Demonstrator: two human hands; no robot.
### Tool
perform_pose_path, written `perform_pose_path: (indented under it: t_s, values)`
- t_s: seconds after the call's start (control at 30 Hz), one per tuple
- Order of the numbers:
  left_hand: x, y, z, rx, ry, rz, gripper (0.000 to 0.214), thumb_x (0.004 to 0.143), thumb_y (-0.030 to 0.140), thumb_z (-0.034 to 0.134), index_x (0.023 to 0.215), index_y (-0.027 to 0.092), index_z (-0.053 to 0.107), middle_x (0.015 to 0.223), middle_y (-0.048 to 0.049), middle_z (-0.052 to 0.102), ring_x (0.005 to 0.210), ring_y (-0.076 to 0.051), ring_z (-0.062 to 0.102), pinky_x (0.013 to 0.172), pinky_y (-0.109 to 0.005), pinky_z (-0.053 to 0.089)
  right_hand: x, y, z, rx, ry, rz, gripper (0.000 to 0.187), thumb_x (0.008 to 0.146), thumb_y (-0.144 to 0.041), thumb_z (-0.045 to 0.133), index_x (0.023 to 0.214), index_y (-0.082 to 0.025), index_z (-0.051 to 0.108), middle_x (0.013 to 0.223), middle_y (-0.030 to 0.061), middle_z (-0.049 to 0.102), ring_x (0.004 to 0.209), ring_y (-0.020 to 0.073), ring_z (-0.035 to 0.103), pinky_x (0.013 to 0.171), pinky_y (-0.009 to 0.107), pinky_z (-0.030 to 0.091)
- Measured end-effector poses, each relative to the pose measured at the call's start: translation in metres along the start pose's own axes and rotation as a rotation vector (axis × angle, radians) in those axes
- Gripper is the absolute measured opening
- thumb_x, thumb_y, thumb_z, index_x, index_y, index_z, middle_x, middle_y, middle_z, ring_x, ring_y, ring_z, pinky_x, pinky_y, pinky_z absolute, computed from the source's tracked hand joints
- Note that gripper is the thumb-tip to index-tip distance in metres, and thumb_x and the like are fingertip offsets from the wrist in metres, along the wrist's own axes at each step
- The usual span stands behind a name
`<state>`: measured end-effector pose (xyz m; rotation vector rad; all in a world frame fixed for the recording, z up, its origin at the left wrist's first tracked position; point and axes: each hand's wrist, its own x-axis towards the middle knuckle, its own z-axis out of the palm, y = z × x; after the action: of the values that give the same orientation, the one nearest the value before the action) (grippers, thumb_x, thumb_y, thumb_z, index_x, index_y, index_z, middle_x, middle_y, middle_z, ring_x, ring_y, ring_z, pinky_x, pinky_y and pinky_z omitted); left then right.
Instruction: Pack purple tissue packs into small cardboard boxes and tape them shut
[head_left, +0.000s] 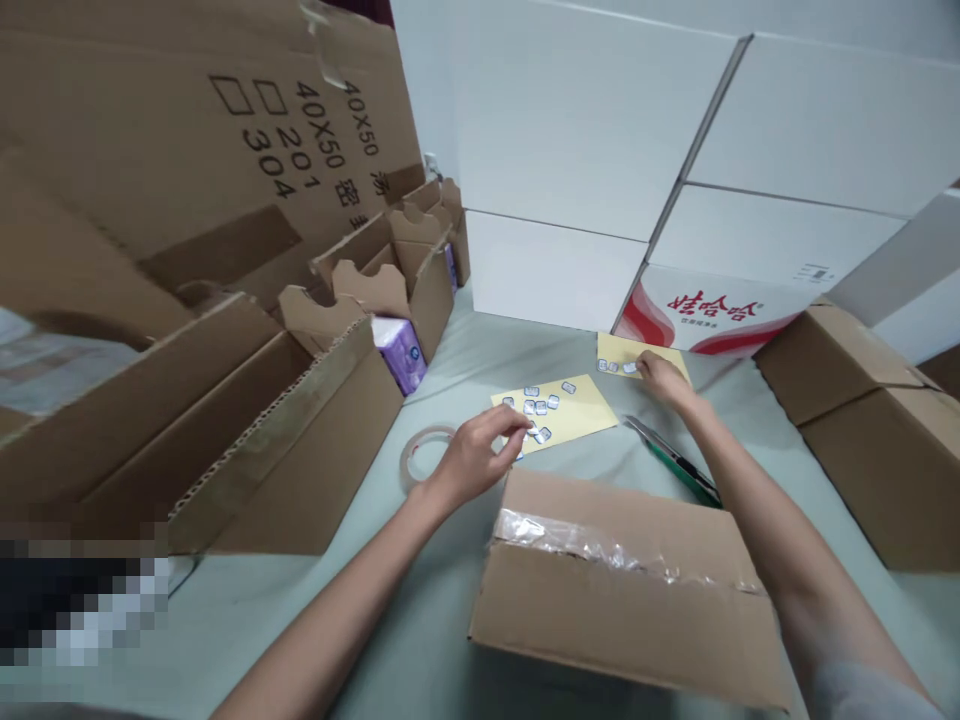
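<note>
My left hand [480, 450] is over a yellow sheet [589, 405] scattered with small blue-edged white stickers [553, 402]. Its thumb and forefinger are pinched together, and a whitish bit at their tips is too small to make out. Farther off, my right hand [664, 378] reaches to a second yellow sheet [613, 348], fingers closed at a small white sticker [630, 368] near its lower edge. A few more stickers lie along that edge. Between sheets and right forearm rests a green utility knife [679, 465], blade end toward the sheets. Beside my left hand is a roll of clear tape [411, 462].
A taped cardboard box [622, 600] stands in front of me, between my forearms. Open cardboard boxes [300, 440] line the left, with a purple tissue pack [403, 355] beside them. White cartons [555, 270] form a wall behind. Another brown box [877, 430] is at right.
</note>
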<state>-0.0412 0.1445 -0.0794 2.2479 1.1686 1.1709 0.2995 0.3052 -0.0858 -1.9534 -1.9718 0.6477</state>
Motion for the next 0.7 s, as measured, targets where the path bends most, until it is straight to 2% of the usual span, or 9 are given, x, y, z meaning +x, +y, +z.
perform_pose_path:
  t_s: [0.1,0.23,0.3,0.37,0.47,0.53,0.6,0.7]
  values:
    - [-0.023,0.018,-0.02,-0.036,0.037,-0.007,0.017,0.095,0.017,0.05,0.092,0.018,0.067,0.083,-0.0038,0.072,0.077,-0.015,0.069,0.07,-0.025,0.053,0.024,0.004,-0.011,-0.187,-0.044,-0.022,0.036,0.098,-0.037,0.063,0.128,-0.017,0.061,0.128,0.0099,0.063,0.109,0.0235,0.065,0.092,0.046,0.057]
    - [-0.051,0.036,-0.044,-0.039,0.117,-0.074,0.017,0.096,0.015,0.051,0.09,0.019,0.066,0.081,-0.0034,0.072,0.077,-0.015,0.069,0.073,-0.025,0.055,0.037,0.003,-0.001,-0.351,-0.078,-0.038,0.034,0.098,-0.036,0.063,0.127,-0.018,0.061,0.128,0.0098,0.063,0.108,0.0229,0.065,0.092,0.045,0.057]
    - [-0.063,0.046,-0.054,-0.066,0.178,-0.143,0.017,0.098,0.021,0.052,0.091,0.021,0.067,0.084,-0.0049,0.073,0.08,-0.017,0.071,0.075,-0.027,0.057,0.04,0.003,0.005,-0.397,-0.056,-0.032,0.035,0.098,-0.037,0.063,0.127,-0.017,0.061,0.128,0.0099,0.063,0.109,0.0231,0.065,0.092,0.045,0.057]
    - [-0.074,0.061,-0.061,-0.12,0.2,-0.19,0.021,0.099,0.035,0.054,0.097,0.024,0.071,0.092,-0.0074,0.073,0.09,-0.021,0.072,0.081,-0.031,0.059,0.04,0.003,0.008,-0.423,-0.015,-0.02,0.036,0.098,-0.037,0.064,0.128,-0.017,0.061,0.128,0.01,0.063,0.109,0.0236,0.065,0.092,0.046,0.057]
    - [-0.083,0.083,-0.062,-0.188,0.157,-0.211,0.036,0.095,0.057,0.055,0.113,0.031,0.072,0.116,-0.0106,0.071,0.113,-0.028,0.067,0.098,-0.041,0.056,0.031,-0.002,0.009,-0.426,0.064,-0.031,0.038,0.097,-0.037,0.064,0.129,-0.017,0.06,0.129,0.0104,0.062,0.111,0.0244,0.065,0.093,0.047,0.056]
    - [-0.08,0.09,-0.057,-0.231,0.111,-0.245,0.046,0.092,0.065,0.055,0.121,0.033,0.071,0.129,-0.011,0.067,0.123,-0.031,0.062,0.106,-0.045,0.052,0.019,-0.011,0.014,-0.397,0.103,-0.091,0.037,0.098,-0.037,0.063,0.13,-0.018,0.06,0.131,0.0107,0.061,0.113,0.0246,0.064,0.095,0.047,0.056]
    - [-0.074,0.089,-0.051,-0.278,0.083,-0.299,0.046,0.094,0.063,0.052,0.121,0.031,0.071,0.131,-0.0106,0.066,0.125,-0.031,0.061,0.108,-0.045,0.051,0.003,-0.024,0.026,-0.341,0.081,-0.204,0.034,0.099,-0.036,0.061,0.127,-0.019,0.061,0.13,0.0102,0.062,0.111,0.0233,0.064,0.094,0.046,0.056]
    - [-0.066,0.081,-0.045,-0.309,0.178,-0.379,0.037,0.1,0.052,0.048,0.112,0.027,0.072,0.119,-0.009,0.071,0.119,-0.027,0.064,0.103,-0.04,0.054,-0.02,-0.044,0.053,-0.237,-0.066,-0.403,0.029,0.099,-0.036,0.061,0.122,-0.018,0.064,0.122,0.0085,0.066,0.102,0.02,0.067,0.089,0.041,0.058]
